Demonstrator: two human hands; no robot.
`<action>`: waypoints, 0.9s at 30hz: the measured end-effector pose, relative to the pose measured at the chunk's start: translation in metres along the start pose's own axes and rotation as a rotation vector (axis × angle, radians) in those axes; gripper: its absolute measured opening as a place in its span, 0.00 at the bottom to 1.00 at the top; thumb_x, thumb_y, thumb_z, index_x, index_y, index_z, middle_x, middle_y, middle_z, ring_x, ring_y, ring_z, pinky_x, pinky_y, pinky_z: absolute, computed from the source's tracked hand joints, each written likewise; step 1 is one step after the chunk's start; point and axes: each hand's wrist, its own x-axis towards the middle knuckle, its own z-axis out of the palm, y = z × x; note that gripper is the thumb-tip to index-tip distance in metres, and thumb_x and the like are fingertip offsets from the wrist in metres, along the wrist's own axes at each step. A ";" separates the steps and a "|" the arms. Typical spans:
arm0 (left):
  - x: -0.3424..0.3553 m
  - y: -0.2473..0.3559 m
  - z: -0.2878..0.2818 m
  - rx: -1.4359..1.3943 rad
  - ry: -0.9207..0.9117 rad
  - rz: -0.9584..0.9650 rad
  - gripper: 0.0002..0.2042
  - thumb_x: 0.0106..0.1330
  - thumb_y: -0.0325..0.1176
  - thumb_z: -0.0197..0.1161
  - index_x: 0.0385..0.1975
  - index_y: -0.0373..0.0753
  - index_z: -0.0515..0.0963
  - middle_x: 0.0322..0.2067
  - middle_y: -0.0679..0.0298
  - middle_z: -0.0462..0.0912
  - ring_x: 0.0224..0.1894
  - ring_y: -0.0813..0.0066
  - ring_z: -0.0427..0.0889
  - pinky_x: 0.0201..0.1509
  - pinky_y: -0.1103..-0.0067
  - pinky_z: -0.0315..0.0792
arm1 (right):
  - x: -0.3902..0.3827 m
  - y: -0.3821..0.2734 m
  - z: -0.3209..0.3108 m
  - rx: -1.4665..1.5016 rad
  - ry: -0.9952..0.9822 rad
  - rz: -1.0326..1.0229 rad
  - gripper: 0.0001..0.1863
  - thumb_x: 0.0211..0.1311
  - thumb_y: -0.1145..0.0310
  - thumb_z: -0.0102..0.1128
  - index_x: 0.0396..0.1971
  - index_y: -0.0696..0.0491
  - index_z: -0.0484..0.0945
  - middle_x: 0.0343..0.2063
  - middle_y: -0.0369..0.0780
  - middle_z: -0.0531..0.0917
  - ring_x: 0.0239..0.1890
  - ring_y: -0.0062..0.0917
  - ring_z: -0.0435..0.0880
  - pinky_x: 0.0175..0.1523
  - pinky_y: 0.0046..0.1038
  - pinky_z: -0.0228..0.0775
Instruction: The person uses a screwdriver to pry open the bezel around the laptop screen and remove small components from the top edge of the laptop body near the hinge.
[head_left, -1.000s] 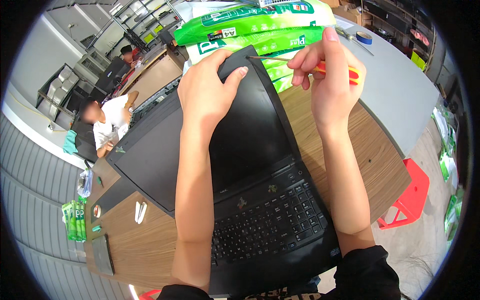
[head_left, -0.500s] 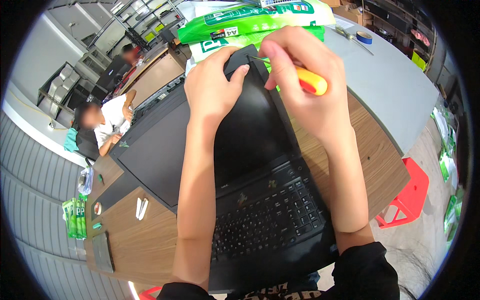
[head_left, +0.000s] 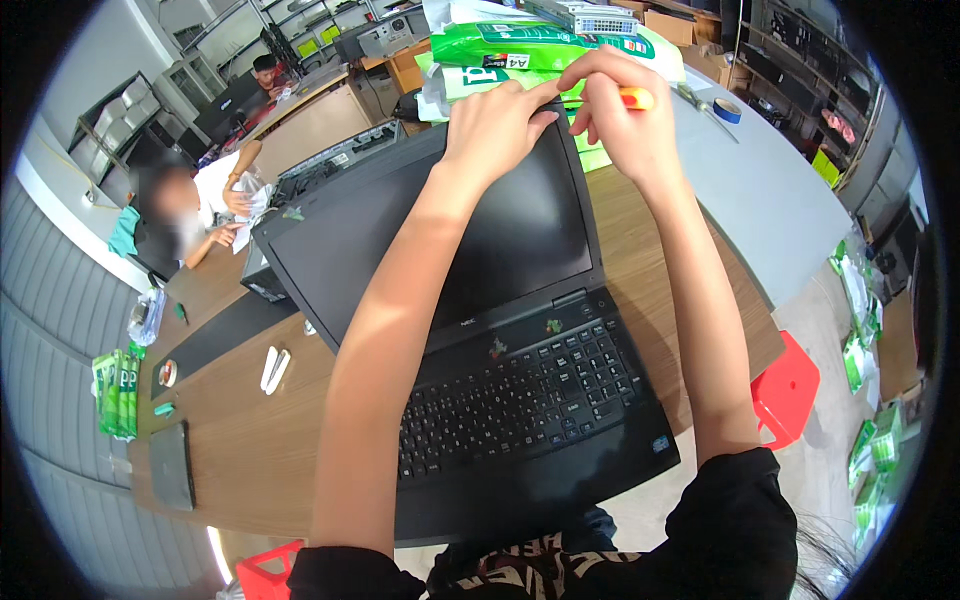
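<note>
A black laptop [head_left: 530, 400] stands unfolded on the wooden table in front of me, its dark screen [head_left: 510, 235] raised. My left hand [head_left: 497, 130] is closed on the screen's top edge near the right corner, thumb on the front. In my right hand [head_left: 635, 130] is a screwdriver [head_left: 637, 98] with a yellow and red handle. Its thin shaft points left toward that corner, close to my left fingertips. Whether the tip touches the frame is hidden by my fingers.
Green paper packs [head_left: 500, 50] lie behind the screen. Another screwdriver [head_left: 708, 110] and blue tape [head_left: 727, 110] rest on the grey table. A white tool [head_left: 275, 370] and a dark flat device [head_left: 171, 465] lie left. Red stools [head_left: 787, 390] stand below. A person [head_left: 205, 205] sits across.
My left hand has shifted right along the top edge, toward the corner. The screwdriver in my right hand now lies more level. The whole view has shifted, showing more of the laptop.
</note>
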 end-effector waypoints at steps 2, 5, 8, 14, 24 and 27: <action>0.000 -0.006 0.004 0.007 -0.045 0.010 0.12 0.60 0.46 0.59 0.38 0.50 0.81 0.31 0.63 0.81 0.35 0.60 0.80 0.37 0.67 0.74 | 0.005 0.004 0.003 -0.064 -0.098 -0.090 0.09 0.53 0.76 0.44 0.20 0.59 0.75 0.19 0.40 0.74 0.15 0.23 0.75 0.26 0.26 0.69; 0.002 -0.014 0.010 -0.065 -0.093 0.005 0.12 0.61 0.46 0.59 0.38 0.50 0.81 0.30 0.63 0.80 0.34 0.59 0.80 0.38 0.67 0.74 | 0.015 0.016 -0.007 -0.140 -0.276 -0.255 0.08 0.52 0.76 0.44 0.19 0.59 0.73 0.19 0.41 0.72 0.19 0.24 0.74 0.26 0.28 0.68; 0.001 -0.019 0.015 -0.103 -0.038 0.037 0.10 0.62 0.47 0.57 0.39 0.58 0.81 0.26 0.61 0.78 0.33 0.59 0.80 0.35 0.65 0.73 | 0.026 0.010 -0.017 -0.244 -0.565 -0.287 0.07 0.52 0.78 0.41 0.24 0.59 0.71 0.25 0.37 0.73 0.23 0.18 0.74 0.25 0.22 0.69; 0.007 -0.012 0.012 -0.189 0.053 0.039 0.07 0.62 0.44 0.57 0.34 0.55 0.82 0.26 0.63 0.78 0.31 0.60 0.80 0.34 0.66 0.73 | 0.031 -0.009 -0.022 -0.227 -0.409 -0.098 0.08 0.56 0.69 0.53 0.33 0.55 0.66 0.22 0.37 0.72 0.24 0.22 0.75 0.28 0.24 0.67; -0.003 -0.011 0.017 -0.130 0.133 0.050 0.06 0.61 0.43 0.58 0.33 0.60 0.81 0.26 0.66 0.77 0.28 0.62 0.80 0.30 0.68 0.74 | -0.024 -0.061 -0.029 -0.455 -0.161 0.079 0.23 0.50 0.56 0.70 0.35 0.57 0.72 0.13 0.39 0.78 0.17 0.24 0.79 0.24 0.23 0.69; -0.003 -0.010 0.019 -0.109 0.159 0.050 0.06 0.61 0.45 0.57 0.33 0.60 0.81 0.26 0.66 0.77 0.28 0.62 0.80 0.29 0.67 0.74 | -0.029 -0.053 -0.029 -0.531 -0.083 -0.073 0.16 0.52 0.63 0.69 0.30 0.57 0.73 0.15 0.39 0.79 0.17 0.23 0.79 0.24 0.22 0.70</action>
